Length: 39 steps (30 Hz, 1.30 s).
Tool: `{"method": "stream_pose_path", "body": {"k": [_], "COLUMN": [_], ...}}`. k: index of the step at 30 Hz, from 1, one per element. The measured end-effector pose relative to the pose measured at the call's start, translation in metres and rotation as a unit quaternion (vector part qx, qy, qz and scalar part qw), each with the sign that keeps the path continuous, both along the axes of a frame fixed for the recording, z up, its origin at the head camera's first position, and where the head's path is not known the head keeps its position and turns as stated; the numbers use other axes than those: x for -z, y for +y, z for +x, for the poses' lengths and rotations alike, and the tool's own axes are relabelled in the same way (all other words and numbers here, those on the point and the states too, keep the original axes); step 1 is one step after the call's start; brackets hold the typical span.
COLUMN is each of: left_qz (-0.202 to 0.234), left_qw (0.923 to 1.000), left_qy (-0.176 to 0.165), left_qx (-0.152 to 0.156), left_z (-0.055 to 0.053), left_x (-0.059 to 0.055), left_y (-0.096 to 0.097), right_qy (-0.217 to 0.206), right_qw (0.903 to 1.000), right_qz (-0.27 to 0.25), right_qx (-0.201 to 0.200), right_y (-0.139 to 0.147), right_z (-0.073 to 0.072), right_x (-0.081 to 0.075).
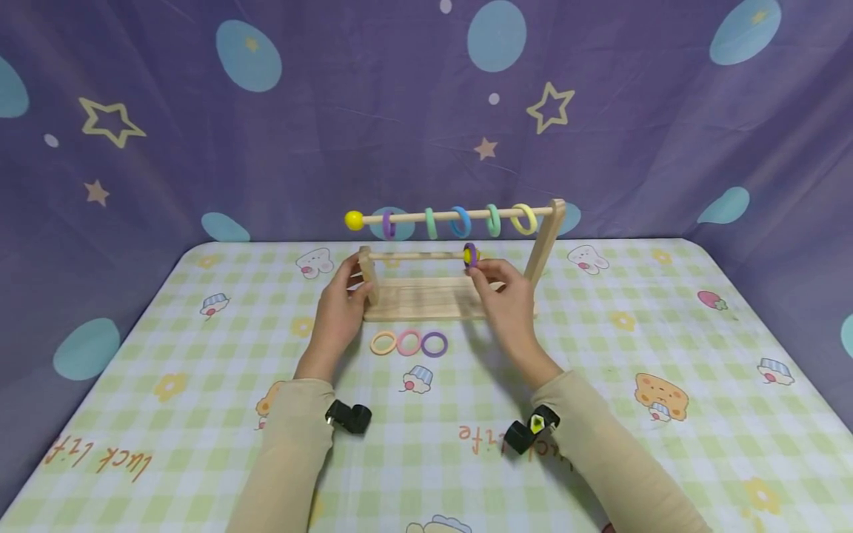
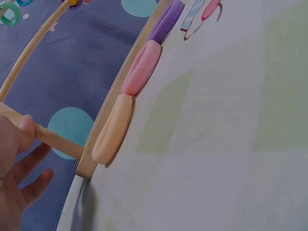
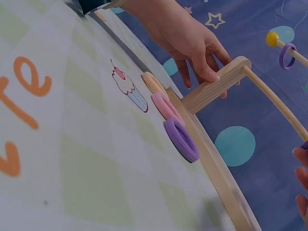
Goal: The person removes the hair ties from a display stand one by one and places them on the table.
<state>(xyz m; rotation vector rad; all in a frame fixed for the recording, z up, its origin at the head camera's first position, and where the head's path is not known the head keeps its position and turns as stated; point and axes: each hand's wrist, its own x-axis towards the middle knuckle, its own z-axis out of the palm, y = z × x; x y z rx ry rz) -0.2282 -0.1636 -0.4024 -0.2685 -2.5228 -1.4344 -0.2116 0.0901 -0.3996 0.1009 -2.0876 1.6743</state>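
Observation:
A wooden ring rack [image 1: 426, 300] stands on the table with two rods, one above the other. My left hand [image 1: 338, 311] grips its short left post [image 1: 369, 277], thumb on the near side and some fingers behind. At the yellow-ball end of the lower rod, my right hand [image 1: 509, 302] pinches a purple ring [image 1: 472, 255] that surrounds the ball. In the right wrist view only the right fingertips [image 3: 302, 175] show at the edge. Several rings hang on the upper rod [image 1: 413, 217]: purple, green, blue and yellow ones.
In front of the base lie an orange ring [image 1: 383, 343], a pink ring [image 1: 409, 343] and a purple ring [image 1: 435, 344] in a row. The checked tablecloth [image 1: 600, 459] covers the table. A purple curtain [image 1: 400, 111] hangs behind. A tall post [image 1: 545, 240] carries the upper rod.

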Motion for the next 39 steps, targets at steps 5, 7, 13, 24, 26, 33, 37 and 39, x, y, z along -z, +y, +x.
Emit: {"method": "stream_pose_path", "body": {"k": [5,7,13,24,26,33,37,39], "left_qz": [0.0,0.001,0.001,0.0,0.0,0.0,0.0,-0.001], "left_qw": [1.0,1.0,1.0,1.0,1.0,1.0,1.0,1.0], "left_qy": [0.003,0.004,0.004,-0.004,-0.007,-0.007,-0.002,0.0], "left_qx": [0.0,0.001,0.001,-0.002,-0.001,-0.002,-0.002,-0.002], "left_z": [-0.001,-0.001,-0.001,0.0,0.0,0.001,0.0,0.0], "left_x": [0.001,0.0,0.0,-0.001,-0.001,-0.001,0.0,0.0], "left_y": [0.0,0.0,0.0,0.0,0.0,0.0,0.0,0.001], "right_qy": [-0.002,-0.004,-0.008,-0.019,-0.021,-0.022,-0.036,-0.042], "right_qw": [1.0,1.0,0.9999,0.9997,0.9997,0.9993,0.9983,0.9978], "right_qz": [0.006,0.006,0.006,0.013,0.014,0.027,0.043,0.048], "right_qx": [0.004,0.005,0.007,0.005,0.001,-0.013,-0.014,-0.019], "right_y": [0.003,0.004,0.007,0.012,0.013,0.018,0.022,0.024], "right_z": [-0.002,-0.002,-0.003,-0.001,0.0,0.001,0.001,0.001], "right_x": [0.0,0.001,0.0,-0.002,-0.003,-0.004,-0.004,-0.004]}}
